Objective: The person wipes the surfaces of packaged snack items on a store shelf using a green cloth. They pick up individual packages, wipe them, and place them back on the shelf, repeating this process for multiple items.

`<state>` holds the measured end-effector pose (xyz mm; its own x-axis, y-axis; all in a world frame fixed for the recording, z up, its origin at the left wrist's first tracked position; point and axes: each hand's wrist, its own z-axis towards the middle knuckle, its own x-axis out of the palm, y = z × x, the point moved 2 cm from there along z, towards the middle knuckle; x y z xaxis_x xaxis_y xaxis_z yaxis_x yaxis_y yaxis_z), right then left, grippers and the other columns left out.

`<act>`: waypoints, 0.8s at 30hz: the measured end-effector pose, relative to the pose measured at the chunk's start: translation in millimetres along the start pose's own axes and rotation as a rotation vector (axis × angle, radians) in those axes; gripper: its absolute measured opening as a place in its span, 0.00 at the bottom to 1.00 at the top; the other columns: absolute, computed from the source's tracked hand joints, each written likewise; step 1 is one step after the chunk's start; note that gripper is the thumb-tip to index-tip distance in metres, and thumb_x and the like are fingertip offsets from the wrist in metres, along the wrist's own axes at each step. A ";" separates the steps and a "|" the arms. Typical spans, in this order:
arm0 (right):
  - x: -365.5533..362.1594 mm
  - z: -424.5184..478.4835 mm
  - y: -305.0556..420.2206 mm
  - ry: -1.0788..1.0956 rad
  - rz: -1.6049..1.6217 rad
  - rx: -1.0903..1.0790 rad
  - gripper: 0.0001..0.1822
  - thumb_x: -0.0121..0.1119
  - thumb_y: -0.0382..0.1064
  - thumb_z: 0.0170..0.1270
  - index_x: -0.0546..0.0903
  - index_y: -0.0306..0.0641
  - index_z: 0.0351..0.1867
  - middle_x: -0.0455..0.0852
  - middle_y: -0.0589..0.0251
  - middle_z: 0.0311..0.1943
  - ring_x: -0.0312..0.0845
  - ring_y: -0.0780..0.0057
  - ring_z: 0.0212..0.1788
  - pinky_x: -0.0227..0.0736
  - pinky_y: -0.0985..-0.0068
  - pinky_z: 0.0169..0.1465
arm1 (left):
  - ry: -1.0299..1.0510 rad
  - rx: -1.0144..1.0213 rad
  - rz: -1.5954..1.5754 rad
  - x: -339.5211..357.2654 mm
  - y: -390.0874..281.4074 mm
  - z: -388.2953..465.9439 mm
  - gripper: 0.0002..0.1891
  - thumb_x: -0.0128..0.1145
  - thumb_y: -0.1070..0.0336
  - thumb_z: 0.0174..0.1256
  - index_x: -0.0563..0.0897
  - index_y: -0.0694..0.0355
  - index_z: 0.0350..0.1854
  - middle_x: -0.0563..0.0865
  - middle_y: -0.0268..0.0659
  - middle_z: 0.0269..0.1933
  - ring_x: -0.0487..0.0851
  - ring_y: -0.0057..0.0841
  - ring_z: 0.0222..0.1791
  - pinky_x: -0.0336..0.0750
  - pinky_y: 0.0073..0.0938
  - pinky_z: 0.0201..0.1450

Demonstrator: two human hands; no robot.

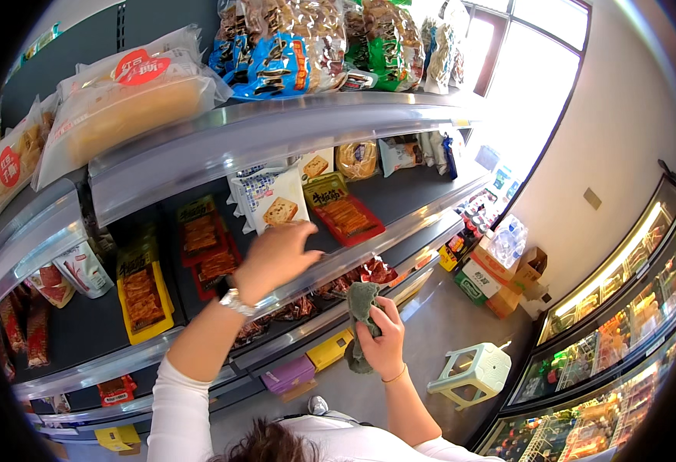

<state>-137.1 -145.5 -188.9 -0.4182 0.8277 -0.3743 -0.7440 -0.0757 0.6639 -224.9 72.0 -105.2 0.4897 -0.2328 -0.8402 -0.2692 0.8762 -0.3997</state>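
Observation:
My left hand (pixel 277 257) reaches over the middle shelf, its fingers beside a white packet with a bread picture (pixel 274 199); whether they touch it cannot be told. To its right lies a red and green snack tray (pixel 343 209), and to its left are stacked red snack packs (pixel 202 231). A yellow snack pack (pixel 143 294) lies farther left. My right hand (pixel 381 338) holds a crumpled green cloth (pixel 362 323) in front of the lower shelf, near some dark red wrapped snacks (pixel 375 270).
Clear plastic rails (pixel 291 138) edge the shelves. Large bagged breads (pixel 135 110) stand above. Purple (pixel 288 372) and yellow boxes (pixel 330 349) sit low down. A pale plastic stool (pixel 476 369), cardboard boxes (pixel 482 277) and lit drinks coolers (pixel 598 346) are at the right.

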 end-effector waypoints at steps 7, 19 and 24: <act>-18.9 2.1 -13.6 -0.030 -0.034 -0.019 0.16 0.65 0.24 0.48 0.82 0.32 0.42 0.79 0.51 0.47 0.80 0.55 0.40 0.76 0.71 0.44 | 0.176 0.262 0.090 83.4 1.2 64.5 0.24 0.47 0.80 0.59 0.80 0.59 0.59 0.80 0.41 0.62 0.79 0.38 0.60 0.75 0.38 0.60; -22.7 2.6 -21.9 -0.043 0.051 0.049 0.14 0.62 0.24 0.52 0.81 0.31 0.42 0.80 0.54 0.47 0.80 0.64 0.38 0.75 0.75 0.42 | -0.324 0.293 0.100 78.2 6.4 65.6 0.03 0.61 0.68 0.57 0.85 0.57 0.26 0.87 0.31 0.29 0.85 0.30 0.38 0.80 0.31 0.41; -7.0 -9.0 -44.0 -0.125 1.032 0.805 0.17 0.53 0.42 0.71 0.78 0.35 0.55 0.85 0.62 0.44 0.84 0.69 0.37 0.82 0.72 0.38 | -0.653 0.606 -0.127 41.7 -28.4 23.3 0.07 0.69 0.70 0.50 0.85 0.57 0.32 0.89 0.32 0.35 0.81 0.28 0.28 0.77 0.27 0.29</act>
<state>-106.1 -152.9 -221.2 -0.5204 0.6377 0.5680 0.4222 -0.3860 0.8202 -177.5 47.2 -120.4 0.9096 -0.2186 -0.3534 0.2120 0.9756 -0.0580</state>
